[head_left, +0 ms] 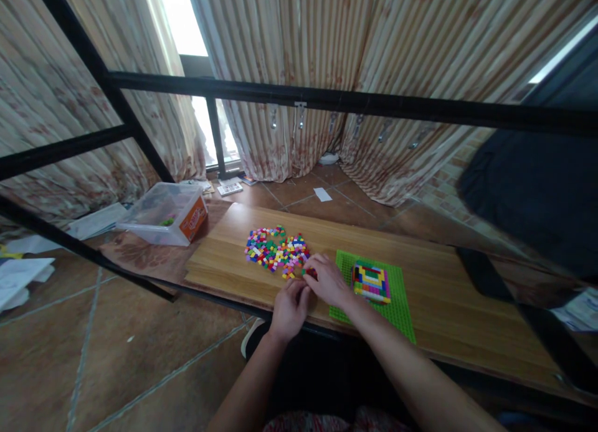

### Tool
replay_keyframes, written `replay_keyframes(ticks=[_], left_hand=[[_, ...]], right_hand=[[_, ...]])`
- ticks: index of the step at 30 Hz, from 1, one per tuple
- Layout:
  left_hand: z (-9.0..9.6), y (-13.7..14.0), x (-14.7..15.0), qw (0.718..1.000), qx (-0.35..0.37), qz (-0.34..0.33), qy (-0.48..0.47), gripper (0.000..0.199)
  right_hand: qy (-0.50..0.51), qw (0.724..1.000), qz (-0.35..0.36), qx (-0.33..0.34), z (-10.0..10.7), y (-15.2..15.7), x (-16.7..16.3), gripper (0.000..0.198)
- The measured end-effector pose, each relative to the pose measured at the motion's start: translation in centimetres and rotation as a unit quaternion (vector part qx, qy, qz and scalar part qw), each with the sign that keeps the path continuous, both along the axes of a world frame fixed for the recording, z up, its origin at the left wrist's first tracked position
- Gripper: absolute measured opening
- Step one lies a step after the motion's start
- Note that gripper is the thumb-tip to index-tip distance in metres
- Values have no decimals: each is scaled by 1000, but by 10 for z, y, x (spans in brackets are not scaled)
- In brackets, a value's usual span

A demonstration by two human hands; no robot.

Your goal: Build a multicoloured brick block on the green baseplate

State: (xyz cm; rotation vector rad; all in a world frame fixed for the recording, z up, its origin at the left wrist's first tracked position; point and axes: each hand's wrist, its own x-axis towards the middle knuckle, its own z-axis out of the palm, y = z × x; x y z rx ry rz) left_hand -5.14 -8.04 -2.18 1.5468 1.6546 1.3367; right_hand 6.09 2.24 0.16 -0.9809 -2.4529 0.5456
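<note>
My left hand is closed in a pinch near the front edge of the wooden board; what its fingertips hold, if anything, is too small to make out. Close against it, my right hand curls its fingers around a small red toy brick, with a bit of green beside it. Just beyond both hands lies a loose pile of multicoloured toy bricks. To the right, a green baseplate carries a low rectangular build of stacked coloured bricks. My right forearm passes over the baseplate's near left part.
A clear plastic box with an orange label and some green pieces inside stands left of the wooden board. Black metal rails cross in front of patterned curtains. A dark strap-like piece lies across the board's right end.
</note>
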Motion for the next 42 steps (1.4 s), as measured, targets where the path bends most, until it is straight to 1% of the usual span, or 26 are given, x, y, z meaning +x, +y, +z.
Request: replay_keyframes(ticks=[3,5,8,10,15,18,21,23,24,26,28,30,33,35,38,42], left_hand=[[2,1,-1,998,-33,43,-18,26],[1,3,-1,996,-54,58,-37,28],[-1,6,0,992,-67,75,-75,24],[-4,7,0,989,-66,89,-99,21],[-5,11,2,981,-83,99,-143,13],[-3,14,2,964,-93,124,-216,14],[2,13,4,934,-91,136,-318,23],[5,10,6,913,-87,133,-376,28],[8,8,8,904,-84,128,-399,30],[14,3,10,892,-77,110,-432,31],[21,-2,14,890,-67,86,-443,30],[30,-5,17,900,-57,63,-428,29],[45,-7,23,923,-46,35,-381,27],[54,-8,27,933,-41,21,-358,27],[65,-9,32,941,-41,-3,-336,27],[71,-12,40,946,-53,-33,-318,26]], right_hand=[[22,1000,-9,-10,-4,-9,10,7],[12,1000,-14,-15,-7,-16,14,7],[-7,1000,-17,-20,-12,-25,16,4],[-8,999,-23,-21,-14,-30,15,6],[6,999,-36,-29,-15,-38,12,10],[42,997,-38,-48,-16,-43,13,13],[114,989,-32,-84,-19,-49,14,19],[179,975,-39,-123,-19,-53,14,21],[216,964,-50,-150,-19,-55,14,20],[291,929,-86,-211,-15,-60,15,18],[353,889,-126,-264,-8,-65,17,19],[387,860,-145,-299,1,-68,21,19],[411,843,-136,-320,16,-73,29,18],[428,832,-131,-327,23,-77,34,18],[451,816,-130,-337,31,-81,43,18],[470,802,-118,-349,38,-87,55,17]])
